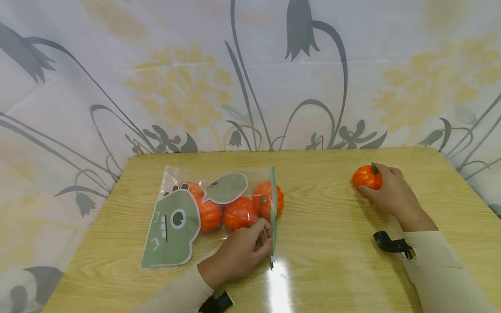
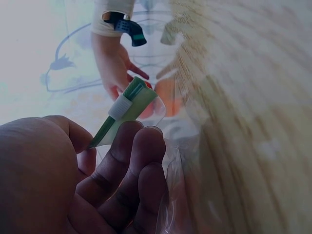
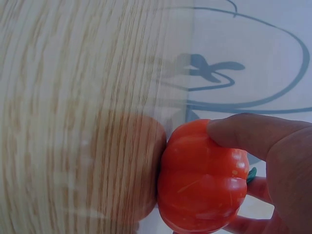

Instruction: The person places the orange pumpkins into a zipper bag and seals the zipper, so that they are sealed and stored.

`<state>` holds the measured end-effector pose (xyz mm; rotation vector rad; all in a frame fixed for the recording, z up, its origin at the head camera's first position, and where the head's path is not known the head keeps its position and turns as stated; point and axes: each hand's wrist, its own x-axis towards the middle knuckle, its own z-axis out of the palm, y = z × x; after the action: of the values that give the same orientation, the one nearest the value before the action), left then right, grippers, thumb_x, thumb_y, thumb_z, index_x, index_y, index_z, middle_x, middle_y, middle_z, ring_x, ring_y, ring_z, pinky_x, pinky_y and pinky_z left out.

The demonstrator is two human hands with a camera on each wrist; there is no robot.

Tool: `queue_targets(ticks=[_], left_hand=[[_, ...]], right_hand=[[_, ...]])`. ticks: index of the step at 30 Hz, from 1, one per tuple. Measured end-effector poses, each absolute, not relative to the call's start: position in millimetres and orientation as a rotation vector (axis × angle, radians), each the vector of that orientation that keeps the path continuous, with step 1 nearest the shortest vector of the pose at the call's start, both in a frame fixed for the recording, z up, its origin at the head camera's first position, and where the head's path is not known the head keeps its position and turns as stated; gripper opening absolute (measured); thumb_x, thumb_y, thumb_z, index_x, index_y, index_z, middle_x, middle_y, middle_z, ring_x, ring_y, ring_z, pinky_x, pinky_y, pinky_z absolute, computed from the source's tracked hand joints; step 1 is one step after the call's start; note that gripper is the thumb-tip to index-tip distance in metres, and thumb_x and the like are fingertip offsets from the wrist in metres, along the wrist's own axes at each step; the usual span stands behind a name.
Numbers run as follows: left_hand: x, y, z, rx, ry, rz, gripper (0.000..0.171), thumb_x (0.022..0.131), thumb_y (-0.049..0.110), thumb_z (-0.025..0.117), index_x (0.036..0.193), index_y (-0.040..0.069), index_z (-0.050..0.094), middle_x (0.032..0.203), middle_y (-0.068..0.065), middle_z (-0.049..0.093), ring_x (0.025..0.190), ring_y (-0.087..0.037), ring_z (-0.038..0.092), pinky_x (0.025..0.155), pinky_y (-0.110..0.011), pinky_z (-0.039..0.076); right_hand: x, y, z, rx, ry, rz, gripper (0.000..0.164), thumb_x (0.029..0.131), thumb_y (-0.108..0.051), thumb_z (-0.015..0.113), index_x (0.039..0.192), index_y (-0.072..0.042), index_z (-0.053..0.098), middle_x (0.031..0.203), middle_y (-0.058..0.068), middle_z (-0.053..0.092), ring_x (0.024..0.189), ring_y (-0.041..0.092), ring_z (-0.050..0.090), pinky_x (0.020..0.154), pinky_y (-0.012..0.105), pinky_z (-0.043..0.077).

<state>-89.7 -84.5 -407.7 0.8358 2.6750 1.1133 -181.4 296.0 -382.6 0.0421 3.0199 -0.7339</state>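
A clear zip bag (image 1: 176, 234) printed with a green cartoon monster lies flat with several small orange pumpkins (image 1: 240, 213) inside. One pumpkin (image 1: 280, 201) at its right end pokes out past the green zip edge (image 1: 273, 174). My left hand (image 1: 244, 250) pinches the bag's edge near its lower corner; the left wrist view shows the green zip strip with its white slider (image 2: 120, 107) just beyond the fingers. Over on the right, my right hand (image 1: 391, 191) grips a single toy pumpkin (image 3: 202, 180) with a green stem, thumb on one side and fingers round the other, low at the tabletop.
The wooden table (image 1: 321, 269) has a glossy top that reflects light near the front. A patterned cloth (image 1: 266, 87) with grey and yellow flowers hangs behind the far edge and at the sides. Each wrist wears a black strap (image 1: 391, 244).
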Motion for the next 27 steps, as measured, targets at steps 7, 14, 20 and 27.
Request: queue_targets(ticks=[7, 14, 20, 27], left_hand=[[-87.8, -83.4, -408.3, 0.814, 2.645, 1.135, 0.008, 0.098, 0.019, 0.057, 0.103, 0.02, 0.051, 0.072, 0.015, 0.053, 0.058, 0.003, 0.047, 0.056, -0.017, 0.041], [-88.4, -84.0, -407.8, 0.803, 2.66, 1.126, 0.008, 0.098, 0.019, 0.057, 0.103, 0.02, 0.051, 0.073, 0.015, 0.054, 0.058, 0.002, 0.047, 0.056, -0.017, 0.041], [-86.7, -83.4, -410.1, 0.805, 2.657, 1.138, 0.008, 0.098, 0.018, 0.056, 0.103, 0.02, 0.05, 0.073, 0.015, 0.055, 0.058, 0.003, 0.046, 0.057, -0.017, 0.041], [-88.6, -82.5, -409.6, 0.831, 2.664, 1.131, 0.008, 0.098, 0.018, 0.057, 0.103, 0.02, 0.051, 0.073, 0.015, 0.054, 0.058, 0.003, 0.047, 0.056, -0.017, 0.041]], right_hand=[[-180.2, 296.7, -383.9, 0.022, 3.021, -0.706, 0.081, 0.095, -0.031, 0.064, 0.149, 0.013, 0.023, 0.141, 0.05, 0.025, 0.119, 0.067, 0.039, 0.095, 0.074, 0.039], [-182.7, 294.5, -384.4, 0.015, 3.022, -0.72, 0.081, 0.095, -0.032, 0.064, 0.15, 0.011, 0.023, 0.142, 0.048, 0.025, 0.119, 0.066, 0.04, 0.095, 0.073, 0.039], [-182.4, 293.5, -383.4, 0.009, 3.014, -0.714, 0.082, 0.095, -0.032, 0.065, 0.15, 0.012, 0.023, 0.142, 0.048, 0.025, 0.119, 0.066, 0.04, 0.094, 0.073, 0.04], [-180.4, 293.5, -382.2, 0.018, 3.013, -0.726, 0.082, 0.095, -0.033, 0.064, 0.15, 0.011, 0.023, 0.143, 0.047, 0.025, 0.119, 0.065, 0.041, 0.094, 0.072, 0.04]])
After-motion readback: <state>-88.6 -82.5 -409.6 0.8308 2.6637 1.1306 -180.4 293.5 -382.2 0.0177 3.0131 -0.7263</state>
